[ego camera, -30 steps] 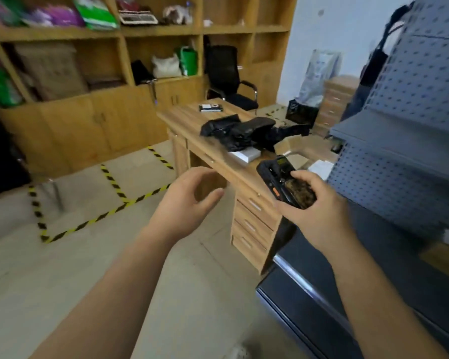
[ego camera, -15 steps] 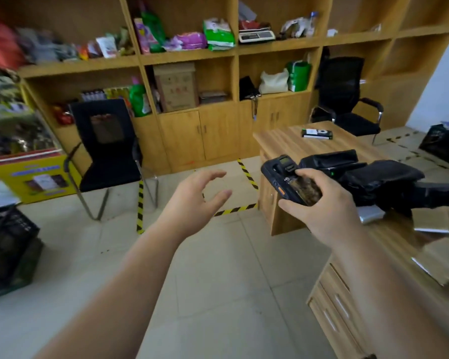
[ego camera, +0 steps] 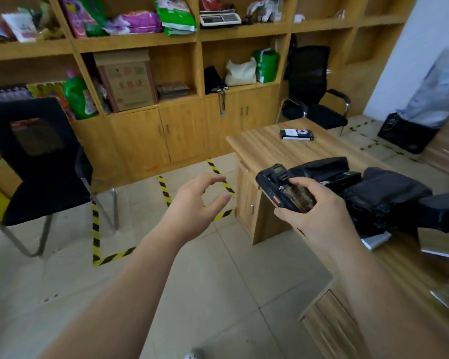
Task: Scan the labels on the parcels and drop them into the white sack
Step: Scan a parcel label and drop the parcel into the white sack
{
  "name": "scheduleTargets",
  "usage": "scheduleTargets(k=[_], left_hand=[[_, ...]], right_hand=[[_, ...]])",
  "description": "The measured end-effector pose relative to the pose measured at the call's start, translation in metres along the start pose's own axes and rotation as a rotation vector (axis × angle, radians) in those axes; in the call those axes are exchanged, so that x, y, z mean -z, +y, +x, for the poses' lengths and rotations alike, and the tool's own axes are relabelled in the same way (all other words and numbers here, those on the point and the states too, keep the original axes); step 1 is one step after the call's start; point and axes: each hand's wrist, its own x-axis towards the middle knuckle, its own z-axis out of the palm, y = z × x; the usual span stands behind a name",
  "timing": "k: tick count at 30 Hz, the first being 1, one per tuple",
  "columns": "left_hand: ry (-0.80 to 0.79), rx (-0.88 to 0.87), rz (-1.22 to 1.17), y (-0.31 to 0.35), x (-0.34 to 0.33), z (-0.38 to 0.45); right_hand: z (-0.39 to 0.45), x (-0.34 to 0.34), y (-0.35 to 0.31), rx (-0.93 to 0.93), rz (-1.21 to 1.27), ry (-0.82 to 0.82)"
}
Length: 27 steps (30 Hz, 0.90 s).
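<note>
The handheld scanner (ego camera: 283, 190), black with an orange side strip, is sitting in the right hand (ego camera: 311, 216), whose fingers are curling round its body while the thumb is lying across its face. The scanner is hanging over the near edge of the wooden bench (ego camera: 265, 149). Just behind it, a heap of black parcels (ego camera: 373, 195) is lying on the bench top, with a flat white packet (ego camera: 376, 240) showing under the heap's near side. Farther back on the bench, well apart from the heap, a small black box (ego camera: 297, 134) is lying flat. The left hand (ego camera: 195, 203) is hovering over the tiled floor beside the bench, fingers loosely spread and lightly bent, holding nothing. Beyond it, a black chair (ego camera: 36, 161) is standing at the left, near yellow-and-black floor tape (ego camera: 96, 229).
</note>
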Motion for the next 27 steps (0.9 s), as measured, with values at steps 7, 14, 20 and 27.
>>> scheduleTargets(k=[7,14,20,27], left_hand=[[-0.25,-0.227,-0.11,-0.005,-0.044,0.141],[-0.448,-0.381,-0.222,0.008,-0.122,0.203],[-0.543,-0.431,-0.227,0.005,-0.186,0.246],[-0.575,-0.338,-0.156,0.006,-0.262,0.32]], right_hand=[[0.045,0.023,0.018,-0.294,-0.069,0.285],[0.042,0.051,0.048,-0.534,-0.179,0.47],[0.061,0.059,0.098,-0.631,-0.188,0.523],[0.13,0.071,0.171,-0.643,-0.154,0.514]])
